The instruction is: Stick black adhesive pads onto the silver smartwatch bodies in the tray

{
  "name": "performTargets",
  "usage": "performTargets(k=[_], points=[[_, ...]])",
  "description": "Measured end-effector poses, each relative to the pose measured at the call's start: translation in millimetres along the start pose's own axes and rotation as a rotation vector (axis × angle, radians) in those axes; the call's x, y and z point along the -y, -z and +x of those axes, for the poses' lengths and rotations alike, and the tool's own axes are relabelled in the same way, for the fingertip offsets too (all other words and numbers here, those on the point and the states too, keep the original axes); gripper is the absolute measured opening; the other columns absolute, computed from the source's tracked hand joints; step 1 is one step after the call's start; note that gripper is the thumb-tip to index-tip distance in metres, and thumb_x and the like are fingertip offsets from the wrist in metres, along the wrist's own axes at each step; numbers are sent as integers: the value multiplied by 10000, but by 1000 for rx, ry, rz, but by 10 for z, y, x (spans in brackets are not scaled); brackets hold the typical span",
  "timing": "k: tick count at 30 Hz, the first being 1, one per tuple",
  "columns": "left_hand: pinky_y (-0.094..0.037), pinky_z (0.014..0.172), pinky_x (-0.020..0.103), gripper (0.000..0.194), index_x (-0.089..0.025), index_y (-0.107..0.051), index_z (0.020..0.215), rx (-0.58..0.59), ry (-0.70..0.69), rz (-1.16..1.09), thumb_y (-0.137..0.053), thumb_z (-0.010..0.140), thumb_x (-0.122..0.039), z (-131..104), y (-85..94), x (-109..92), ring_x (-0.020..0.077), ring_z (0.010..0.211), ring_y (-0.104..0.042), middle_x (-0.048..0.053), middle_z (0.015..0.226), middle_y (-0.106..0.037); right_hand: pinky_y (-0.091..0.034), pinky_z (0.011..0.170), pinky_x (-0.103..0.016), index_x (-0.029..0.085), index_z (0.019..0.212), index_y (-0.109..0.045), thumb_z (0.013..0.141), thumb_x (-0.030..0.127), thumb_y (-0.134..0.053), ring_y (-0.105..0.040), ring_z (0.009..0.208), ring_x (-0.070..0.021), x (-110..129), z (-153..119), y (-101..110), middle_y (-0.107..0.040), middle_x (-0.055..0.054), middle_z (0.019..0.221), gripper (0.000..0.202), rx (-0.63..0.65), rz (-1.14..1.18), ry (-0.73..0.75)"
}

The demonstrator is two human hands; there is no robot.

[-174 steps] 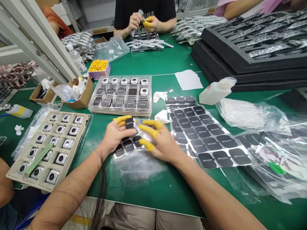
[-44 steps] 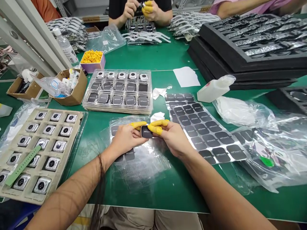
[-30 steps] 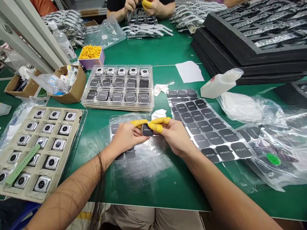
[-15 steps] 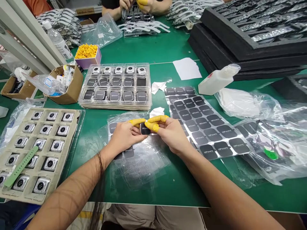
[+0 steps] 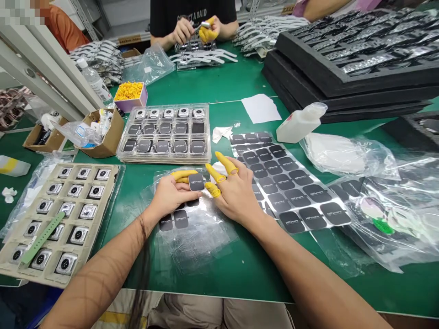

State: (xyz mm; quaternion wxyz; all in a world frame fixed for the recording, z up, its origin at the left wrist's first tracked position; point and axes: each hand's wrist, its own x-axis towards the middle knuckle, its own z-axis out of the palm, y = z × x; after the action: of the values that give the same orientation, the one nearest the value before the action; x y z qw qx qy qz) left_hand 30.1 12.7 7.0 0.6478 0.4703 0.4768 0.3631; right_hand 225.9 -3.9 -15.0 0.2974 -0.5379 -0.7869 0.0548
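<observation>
Pinched in my left hand (image 5: pixel 173 191) is a small square watch face (image 5: pixel 196 182) covered by a dark film marked HiFuture. Yellow finger cots cover fingertips on both hands. Just right of the watch face, my right hand (image 5: pixel 236 189) has its cotted fingers stretched apart, with nothing visible in them. Below my hands lie clear plastic sheets (image 5: pixel 199 246) bearing a few dark square films (image 5: pixel 181 219). To the right is a silver sheet of HiFuture films (image 5: pixel 298 198). A clear tray (image 5: pixel 164 157) of watch faces, some film-covered, sits beyond my hands.
At left, a beige tray (image 5: pixel 77 219) holds watch bodies, with a green strap (image 5: pixel 44 238) across it. Behind are cardboard boxes (image 5: pixel 109 141) and a box of yellow finger cots (image 5: pixel 131 96). A white bottle (image 5: pixel 301 123) and black foam trays (image 5: pixel 329 87) stand right. A co-worker (image 5: pixel 194 27) sits opposite.
My right hand has come off the watch face and spread its fingers. The watch face, still in my left hand, now shows its film flat toward me. The camera view has tilted upward.
</observation>
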Motion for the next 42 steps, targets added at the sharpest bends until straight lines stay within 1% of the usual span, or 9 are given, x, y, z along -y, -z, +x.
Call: performTargets(k=[5, 10, 16, 22, 28, 34, 38, 40, 42], points=[[-552, 900, 340, 535, -229, -694, 1127, -171, -198, -118, -861, 654, -414, 82, 119, -286, 179, 921, -695, 43, 1038, -733, -342, 989, -520, 253, 1312, -600, 973, 434, -520, -470, 1227, -320, 91, 29, -59, -552, -153, 1368, 393, 94, 149, 201], [-256, 1188, 476, 583, -237, -728, 1167, -66, -525, 866, -857, 649, -472, 909, 249, -936, 316, 1395, -404, 122, 1468, -520, -303, 962, -477, 242, 1165, -690, 991, 423, -516, -539, 1118, -259, 131, 83, -80, -656, -108, 1246, 306, 265, 188, 272], [-370, 1059, 437, 640, -190, -694, 1242, 99, -362, 1461, -777, 708, -533, 1951, 276, -1513, 341, 1235, -531, 154, 1337, -630, -289, 966, -476, 249, 1129, -702, 987, 401, -528, -532, 1115, -254, 116, 98, -52, -656, -92, 1242, 271, 253, 218, 224], [-404, 933, 300, 371, -164, -758, 1086, 211, -329, 1787, -730, 769, -354, 2245, 55, -1595, 270, 1060, -631, 122, 1084, -748, -304, 956, -467, 256, 1135, -697, 988, 403, -527, -522, 1102, -246, 118, 101, -66, -649, -85, 1243, 269, 250, 232, 225], [-423, 933, 365, 195, -104, -773, 904, 200, -289, 1794, -697, 751, -198, 2189, -144, -1572, 334, 1057, -639, 200, 1045, -727, -296, 960, -473, 259, 1149, -692, 994, 410, -516, -524, 1109, -252, 122, 98, -47, -648, -90, 1235, 279, 265, 216, 223], [-443, 961, 411, 227, -39, -706, 974, -53, -338, 1623, -535, 887, -159, 1938, -222, -1465, 330, 1069, -641, 250, 1043, -698, -328, 955, -483, 261, 1114, -701, 973, 363, -570, -558, 1084, -248, 97, 64, -59, -673, -77, 1188, 218, 197, 268, 239], [-431, 1041, 417, 364, -100, -579, 1207, -221, -517, 1367, -298, 1026, -244, 1218, -161, -1077, 252, 1194, -587, 206, 1256, -629, -421, 904, -447, 236, 1159, -657, 964, 267, -577, -599, 1014, -227, 32, 117, -12, -676, -87, 1091, 213, -283, 385, 178], [-490, 994, 396, 322, -145, -556, 1212, -159, -607, 697, -391, 1022, -345, 729, -100, -766, 207, 1085, -648, 147, 1202, -662, -464, 892, -438, 243, 1200, -631, 961, 219, -561, -597, 995, -223, -6, 159, 11, -645, -86, 1053, 250, -499, 420, 117], [-567, 861, 379, 355, -157, -570, 1152, -1, -381, 279, -526, 964, -454, 290, -29, -469, 190, 892, -706, 100, 1032, -710, -501, 876, -430, 263, 1244, -611, 949, 202, -569, -589, 1001, -224, -27, 186, 10, -607, -91, 1087, 304, -526, 451, 139]])
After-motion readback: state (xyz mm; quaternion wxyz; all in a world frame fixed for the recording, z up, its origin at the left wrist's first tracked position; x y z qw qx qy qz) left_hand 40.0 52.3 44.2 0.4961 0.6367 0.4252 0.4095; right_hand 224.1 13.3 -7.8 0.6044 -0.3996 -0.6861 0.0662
